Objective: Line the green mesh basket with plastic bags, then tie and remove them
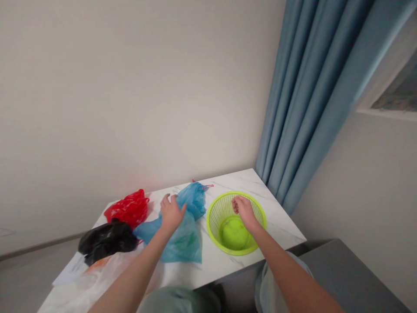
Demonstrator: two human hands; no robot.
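Observation:
Over the blue plastic bags is my left hand (pixel 171 212), its fingers spread and nothing held in it. A crumpled blue bag (pixel 194 198) with red drawstrings lies behind it, and a flatter blue-green bag (pixel 185 245) spreads out beneath it. I cannot tell whether the hand touches the plastic. My right hand (pixel 243 209) hovers above the lime-green plastic basket (pixel 213 237), within its rim, with fingers curled together. Whatever those fingers hold, if anything, is hidden. The basket stands upright, and no object shows on its visible floor.
A red plastic bag (pixel 128 208) and a black plastic bag (pixel 109 240) lie to the left on the white marbled table (pixel 280 232). Nearer me is a translucent whitish bag (pixel 109 274). Wall and blue curtain (pixel 302 95) border the back and right; a grey surface (pixel 345 274) sits lower right.

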